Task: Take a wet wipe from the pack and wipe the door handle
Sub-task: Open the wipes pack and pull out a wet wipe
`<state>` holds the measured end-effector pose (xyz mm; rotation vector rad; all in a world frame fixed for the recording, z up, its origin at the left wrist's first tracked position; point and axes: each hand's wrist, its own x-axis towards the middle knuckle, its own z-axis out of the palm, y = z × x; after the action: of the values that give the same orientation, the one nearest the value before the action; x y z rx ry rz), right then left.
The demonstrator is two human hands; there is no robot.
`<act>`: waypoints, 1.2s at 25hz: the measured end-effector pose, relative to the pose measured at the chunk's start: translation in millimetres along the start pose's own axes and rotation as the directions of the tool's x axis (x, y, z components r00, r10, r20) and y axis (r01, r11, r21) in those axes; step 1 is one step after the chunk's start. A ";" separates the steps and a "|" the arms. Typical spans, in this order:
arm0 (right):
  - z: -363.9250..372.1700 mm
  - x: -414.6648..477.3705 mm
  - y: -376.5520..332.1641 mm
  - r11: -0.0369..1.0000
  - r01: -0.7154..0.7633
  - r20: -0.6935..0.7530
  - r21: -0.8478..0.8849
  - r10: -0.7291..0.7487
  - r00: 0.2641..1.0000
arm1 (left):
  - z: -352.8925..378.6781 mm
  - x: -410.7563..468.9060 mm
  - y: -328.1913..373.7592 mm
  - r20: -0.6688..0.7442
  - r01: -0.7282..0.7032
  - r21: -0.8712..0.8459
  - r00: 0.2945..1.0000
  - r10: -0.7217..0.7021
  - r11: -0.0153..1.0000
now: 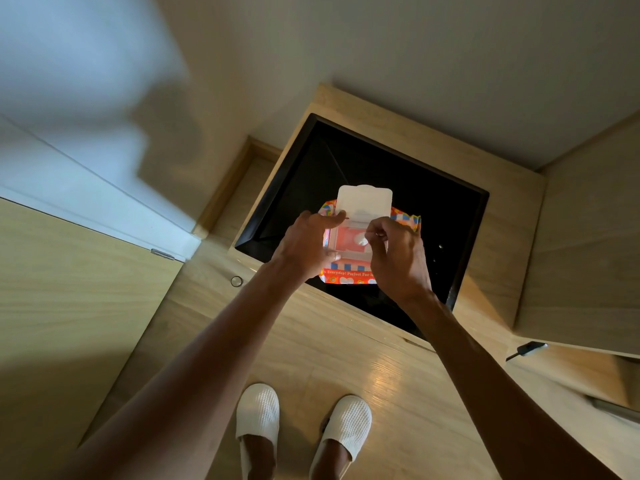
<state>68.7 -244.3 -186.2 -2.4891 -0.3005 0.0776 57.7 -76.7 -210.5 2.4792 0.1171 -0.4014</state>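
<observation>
Light wood floor (346, 341), pale wall (415, 46), low wooden cabinet with black glossy tabletop (450, 220); white slippers (258, 410) below. Wet wipe pack (349, 277), orange patterned, held over the tabletop, white lid (363, 200) flipped up, opening exposed. Left hand (304, 244) grips the pack's side; right hand (398, 258) has fingertips pinched at the opening, a wipe between them not discernible.

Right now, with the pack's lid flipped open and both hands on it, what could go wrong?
The colourful wet wipe pack lies on a glossy black surface; pulling with the right hand could drag or lift it if the left hand loosens. Only a small white tuft of wipe shows in the opening, so it may tear or bring several wipes out together.
</observation>
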 end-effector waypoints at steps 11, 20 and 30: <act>-58.6 19.4 -9.8 0.910 -0.139 -0.005 0.391 0.153 0.988 | -14.5 -10.5 3.5 0.013 0.012 0.071 1.000 -0.013 0.997; -119.8 -4.6 -66.8 0.856 -0.190 0.088 0.481 0.168 0.982 | -95.2 -58.7 52.8 0.149 0.076 -0.516 0.989 0.002 0.853; -259.6 -47.7 -212.1 0.804 -0.272 0.059 0.529 0.286 0.957 | -229.9 -184.8 149.9 -0.099 -0.070 -0.557 0.995 0.018 0.828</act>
<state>13.5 -240.6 147.9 -1.9532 0.1000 0.2221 -32.0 -59.4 107.5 1.9082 0.1849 -0.1945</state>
